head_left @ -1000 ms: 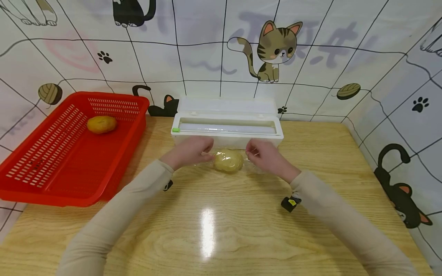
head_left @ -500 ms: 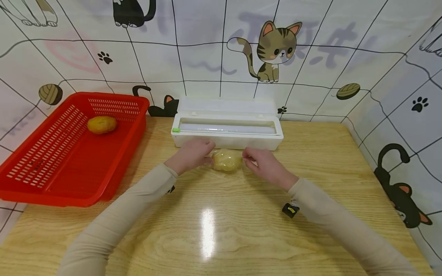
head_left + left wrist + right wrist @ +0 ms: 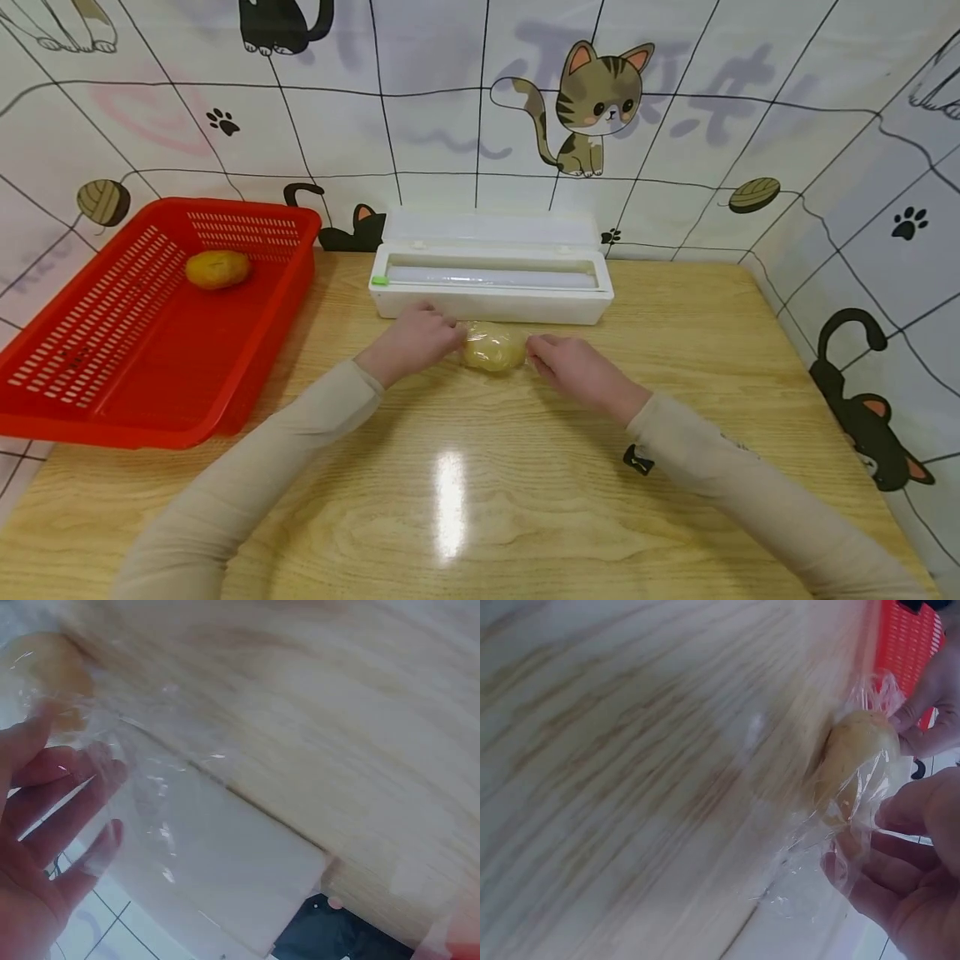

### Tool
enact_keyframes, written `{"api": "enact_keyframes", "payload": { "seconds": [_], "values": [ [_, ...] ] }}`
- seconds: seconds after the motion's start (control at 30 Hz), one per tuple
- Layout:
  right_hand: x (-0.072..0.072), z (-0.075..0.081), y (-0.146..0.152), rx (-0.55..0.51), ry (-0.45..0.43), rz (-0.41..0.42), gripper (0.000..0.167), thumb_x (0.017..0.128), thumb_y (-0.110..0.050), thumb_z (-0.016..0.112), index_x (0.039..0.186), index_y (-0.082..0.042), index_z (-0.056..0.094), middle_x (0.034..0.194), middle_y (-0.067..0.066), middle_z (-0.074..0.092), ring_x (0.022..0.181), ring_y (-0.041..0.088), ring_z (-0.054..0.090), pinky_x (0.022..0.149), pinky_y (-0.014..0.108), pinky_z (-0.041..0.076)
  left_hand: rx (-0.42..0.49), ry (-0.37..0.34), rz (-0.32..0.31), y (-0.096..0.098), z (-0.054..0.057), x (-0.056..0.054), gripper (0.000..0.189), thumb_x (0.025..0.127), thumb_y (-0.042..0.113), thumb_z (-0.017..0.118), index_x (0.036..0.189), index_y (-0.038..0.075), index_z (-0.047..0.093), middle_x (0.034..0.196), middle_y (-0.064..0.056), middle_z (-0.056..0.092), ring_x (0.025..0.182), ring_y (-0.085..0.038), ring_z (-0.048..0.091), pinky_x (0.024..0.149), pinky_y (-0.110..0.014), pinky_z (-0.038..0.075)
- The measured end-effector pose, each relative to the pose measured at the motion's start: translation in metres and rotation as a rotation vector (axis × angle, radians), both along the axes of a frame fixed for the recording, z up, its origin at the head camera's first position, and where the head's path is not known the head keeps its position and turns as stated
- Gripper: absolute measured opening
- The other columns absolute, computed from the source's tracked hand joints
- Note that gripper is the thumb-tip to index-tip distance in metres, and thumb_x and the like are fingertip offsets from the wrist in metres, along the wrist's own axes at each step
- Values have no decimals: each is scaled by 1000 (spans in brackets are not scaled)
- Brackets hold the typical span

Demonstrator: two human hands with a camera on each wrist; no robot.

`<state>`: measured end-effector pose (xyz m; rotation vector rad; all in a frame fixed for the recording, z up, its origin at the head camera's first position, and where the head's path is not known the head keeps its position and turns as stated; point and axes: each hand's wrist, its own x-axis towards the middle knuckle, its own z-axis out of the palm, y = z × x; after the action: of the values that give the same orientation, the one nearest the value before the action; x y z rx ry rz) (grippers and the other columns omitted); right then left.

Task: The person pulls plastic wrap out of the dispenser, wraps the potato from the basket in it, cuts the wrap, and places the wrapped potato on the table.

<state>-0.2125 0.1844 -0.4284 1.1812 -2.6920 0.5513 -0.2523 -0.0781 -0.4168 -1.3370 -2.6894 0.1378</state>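
Note:
A yellow potato [image 3: 495,347] wrapped in clear cling film [image 3: 862,784] lies on the table in front of a white film dispenser [image 3: 491,304]. At the potato's left end, my left hand [image 3: 415,343] pinches the film between thumb and index finger; its other fingers are spread behind loose film in the left wrist view. My right hand [image 3: 581,371] pinches the film at the right end, thumb against fingertips. Loose film trails beside the right fingers in the right wrist view. The dispenser's lid [image 3: 491,227] stands up, with the film roll [image 3: 491,277] showing inside.
A red plastic basket [image 3: 262,350] stands at the left with a second, yellow potato [image 3: 217,270] in it. A cat-patterned backdrop [image 3: 435,100] rises behind the wooden table [image 3: 375,517] and along its right side.
Both hands have come inward to the potato's ends, drawing the film in close around it. The potato has shifted very slightly left. Basket and dispenser stay put.

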Motion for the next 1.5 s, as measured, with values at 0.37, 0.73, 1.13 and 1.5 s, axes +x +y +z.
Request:
{"api": "enact_keyframes", "payload": {
  "seconds": [0.37,0.73,1.13,1.5],
  "values": [
    [1,0,-1,18,-9,-5,9,88,6,63,93,0,61,96,11,62,78,24,65,67,32,54,-22,9,-18,-3,-4,8,7,89,13,70,94,9,67,92,-4,71,85,-18,66,92,-41,45],
    [9,-2,3,155,12,34,32,86,-2,68,114,13,60,121,29,57,92,35,65,78,40,54,-165,-58,57,-10,-9,28,37,100,10,50,134,-3,53,139,-15,50,128,-28,47,107,-47,32],
    [28,-2,12,295,-211,71,72,91,-15,63,143,17,24,151,34,14,138,45,21,104,58,30,-134,-363,113,-23,-16,35,58,101,19,44,149,-5,22,157,-20,12,144,-32,13,111,-57,9],
    [0,6,29,-350,-429,-128,39,94,3,55,132,10,51,133,25,52,117,38,53,89,45,49,472,-434,174,-37,-1,16,20,94,6,60,108,-6,67,115,-20,63,108,-33,57,94,-46,45]
  ]
}}
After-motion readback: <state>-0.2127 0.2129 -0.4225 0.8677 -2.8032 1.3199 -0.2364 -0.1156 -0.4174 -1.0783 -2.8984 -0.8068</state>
